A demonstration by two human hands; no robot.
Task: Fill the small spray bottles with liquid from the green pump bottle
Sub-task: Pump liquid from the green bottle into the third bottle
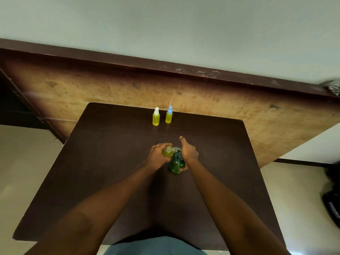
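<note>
Head view: looking down on a dark brown rectangular table (110, 162), with two bare forearms reaching in from its near edge.
Green pump bottle: translucent dark green plastic bottle with a pump head (176, 163), upright near the middle of the table.
Right hand (189, 152): wrapped round the green pump bottle from its right side, fingertips showing at the bottle's lower right. One finger stretched straight out past the pump head, pointing away from the person.
Left hand (157, 156): just left of the green pump bottle, gripping a small round clear plastic bottle of yellow-green liquid (167, 151). Thin ring (156, 145) on one finger.
Held small bottle: capless, tipped over, threaded neck aimed right at the pump spout and level with the top of the green pump bottle. Touching the spout or just short of it, cannot tell.
White-capped bottle (156, 117): small clear spray bottle of yellow liquid, upright, well beyond the green pump bottle and to its left, near the table's far edge.
Blue-capped bottle (169, 115): same kind and same yellow fill, upright, well beyond the green pump bottle and slightly to its left. Just beside the white-capped bottle, not touching it.
Plywood board (92, 92): worn tan panel with a dark rim, far beyond the green pump bottle, past the table's far edge.
</note>
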